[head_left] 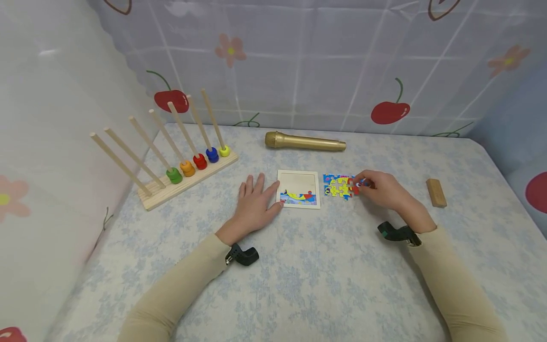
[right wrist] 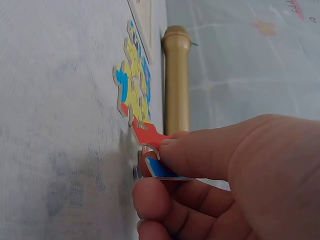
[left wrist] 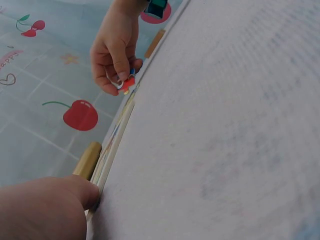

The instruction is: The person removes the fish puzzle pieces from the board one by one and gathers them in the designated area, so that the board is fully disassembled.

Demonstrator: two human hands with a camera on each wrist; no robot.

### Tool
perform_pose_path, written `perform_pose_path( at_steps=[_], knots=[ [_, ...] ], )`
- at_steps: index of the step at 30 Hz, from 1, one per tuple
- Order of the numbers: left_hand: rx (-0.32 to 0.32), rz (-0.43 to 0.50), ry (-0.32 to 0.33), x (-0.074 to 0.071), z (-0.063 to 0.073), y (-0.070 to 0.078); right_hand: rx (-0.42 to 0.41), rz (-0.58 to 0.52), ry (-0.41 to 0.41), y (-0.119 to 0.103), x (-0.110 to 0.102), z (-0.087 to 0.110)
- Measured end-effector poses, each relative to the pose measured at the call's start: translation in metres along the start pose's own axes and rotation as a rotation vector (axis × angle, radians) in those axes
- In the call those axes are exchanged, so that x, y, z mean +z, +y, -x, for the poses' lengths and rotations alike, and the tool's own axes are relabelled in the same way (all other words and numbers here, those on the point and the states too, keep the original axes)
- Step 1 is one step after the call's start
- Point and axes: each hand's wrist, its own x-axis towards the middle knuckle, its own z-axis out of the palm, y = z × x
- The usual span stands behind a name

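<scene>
My left hand (head_left: 253,205) lies with its fingers spread on the tablecloth, its thumb and index finger at the left edge of a pale puzzle tray (head_left: 299,182). A row of picture pieces (head_left: 295,198) fills the bottom of that tray. Right of it is a joined patch of yellow, red and blue jigsaw pieces (head_left: 339,186). At the patch's right side my right hand (head_left: 382,190) pinches a red-and-blue jigsaw piece (left wrist: 129,83) between thumb and fingers. In the right wrist view the piece is tilted, close beside the patch and partly hidden by the fingers.
A gold toy microphone (head_left: 307,142) lies behind the tray. At the left stands a wooden peg rack (head_left: 192,179) with coloured rings on several of its pegs. A small wooden block (head_left: 436,193) lies to the right of my right hand. Patterned curtain hangs behind the table.
</scene>
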Motion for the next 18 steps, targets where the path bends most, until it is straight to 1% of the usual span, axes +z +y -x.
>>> perform_pose_path(
  at_steps=[4,10,14,18],
  knots=[
    [0.002,-0.005,-0.002,0.0002,0.0003,0.0010,0.021,-0.010,-0.010,0.0050,-0.0005,0.0006],
    [0.007,-0.005,0.000,0.0007,-0.0001,0.0010,0.064,-0.052,-0.050,0.0079,-0.0001,0.0005],
    [0.005,-0.004,-0.001,0.0009,-0.0008,-0.0002,0.069,-0.071,-0.065,0.0089,0.0003,-0.0005],
    [0.002,-0.002,-0.001,0.0015,-0.0015,-0.0019,0.065,-0.055,-0.063,0.0090,0.0013,-0.0023]
  ],
)
